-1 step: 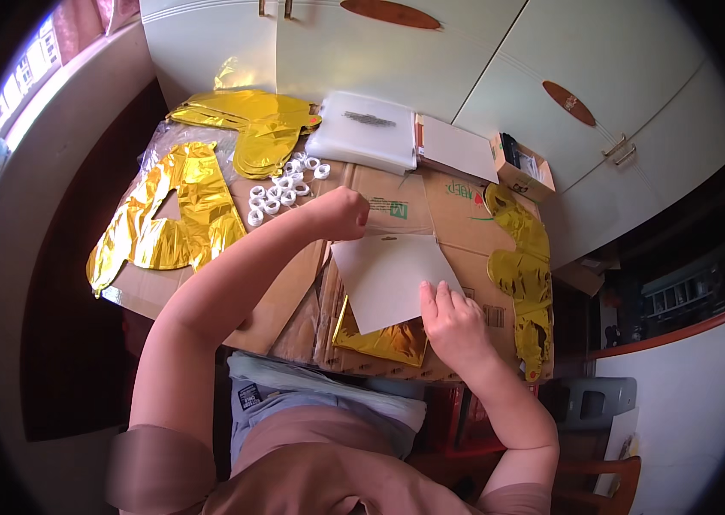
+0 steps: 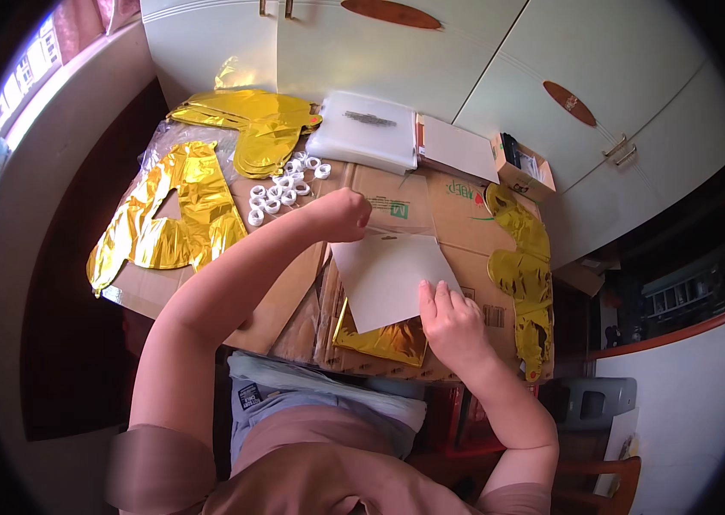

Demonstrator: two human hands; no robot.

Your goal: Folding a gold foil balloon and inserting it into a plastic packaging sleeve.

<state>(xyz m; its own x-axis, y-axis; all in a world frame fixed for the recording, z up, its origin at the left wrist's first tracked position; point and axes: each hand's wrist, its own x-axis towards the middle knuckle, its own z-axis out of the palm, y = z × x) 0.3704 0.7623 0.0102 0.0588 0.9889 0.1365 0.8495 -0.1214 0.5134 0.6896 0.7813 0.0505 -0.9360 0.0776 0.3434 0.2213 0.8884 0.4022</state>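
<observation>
White card point(image 2: 392, 279) sits mid-table, near side, tilted in-plane over folded gold foil point(image 2: 380, 342), which pokes out at the near edge. Right hand point(image 2: 453, 322): fingers almost straight, together, on the card's right edge; thumb hidden, can't tell if it pinches. Left hand point(image 2: 345, 215): fingers curled tight at the card's far left corner; can't tell if they hold anything. Both over cardboard point(image 2: 281, 313).

Risks, my read: uneven pull skews the card off the foil; hard right-finger pressure creases the foil. White rings point(image 2: 272, 207) lie just beyond the left forearm; an elbow swing could scatter them.
</observation>
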